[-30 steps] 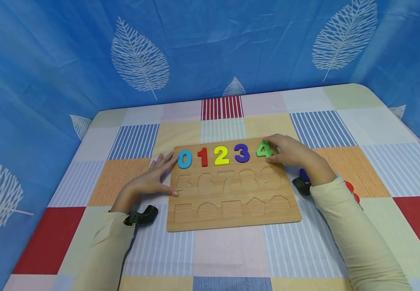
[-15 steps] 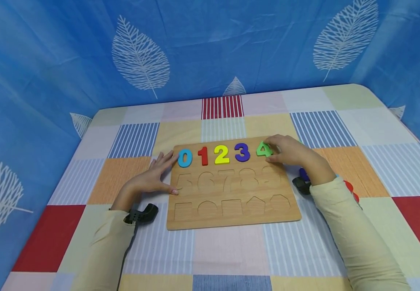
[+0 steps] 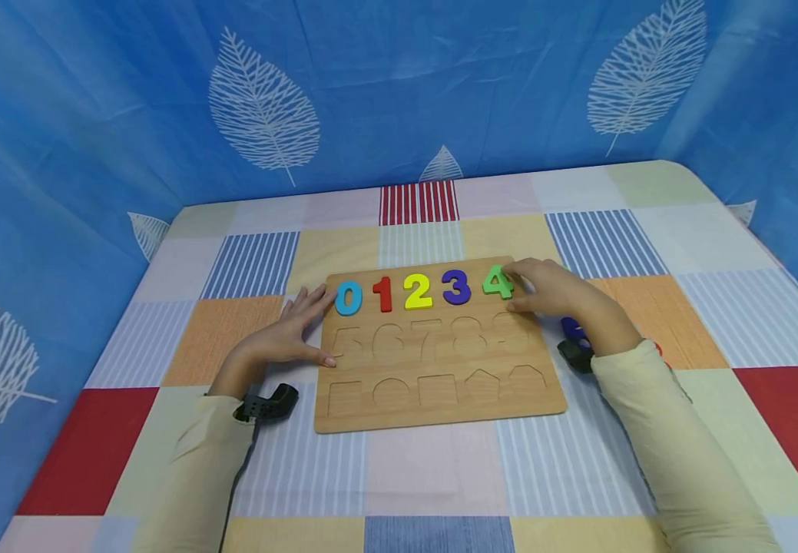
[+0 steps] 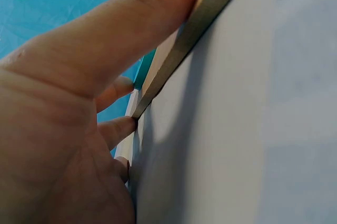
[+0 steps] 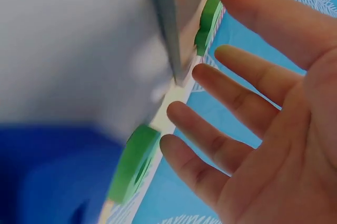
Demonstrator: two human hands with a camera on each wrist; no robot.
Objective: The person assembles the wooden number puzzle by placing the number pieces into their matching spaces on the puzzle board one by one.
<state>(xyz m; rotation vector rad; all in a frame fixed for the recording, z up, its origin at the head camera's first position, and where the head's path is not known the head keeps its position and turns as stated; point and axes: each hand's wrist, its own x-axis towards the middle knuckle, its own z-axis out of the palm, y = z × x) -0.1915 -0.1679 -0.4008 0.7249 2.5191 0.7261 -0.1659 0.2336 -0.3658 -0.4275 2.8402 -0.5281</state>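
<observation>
A wooden puzzle board point(image 3: 440, 365) lies on the table. Along its far row sit a blue 0 point(image 3: 348, 298), a red 1 point(image 3: 382, 294), a yellow 2 point(image 3: 418, 291), a purple 3 point(image 3: 457, 286) and a green 4 point(image 3: 498, 282). My left hand point(image 3: 288, 336) rests at the board's left edge, fingers spread and thumb on the wood. My right hand point(image 3: 556, 294) is beside the 4 at the far right corner. In the right wrist view its fingers point(image 5: 231, 92) are extended and apart, holding nothing, and the green 4 point(image 5: 208, 24) sits beyond them.
Number and shape outlines are recessed in the board's two nearer rows. Right of the board, partly behind my right wrist, are a purple piece point(image 3: 574, 330) and a red piece point(image 3: 660, 352). Another green piece point(image 5: 136, 163) shows in the right wrist view. A patchwork cloth point(image 3: 433, 476) covers the table.
My right fingers have drawn slightly away from the green 4, which stays on the board. My left hand keeps its place. The head view has shifted a little.
</observation>
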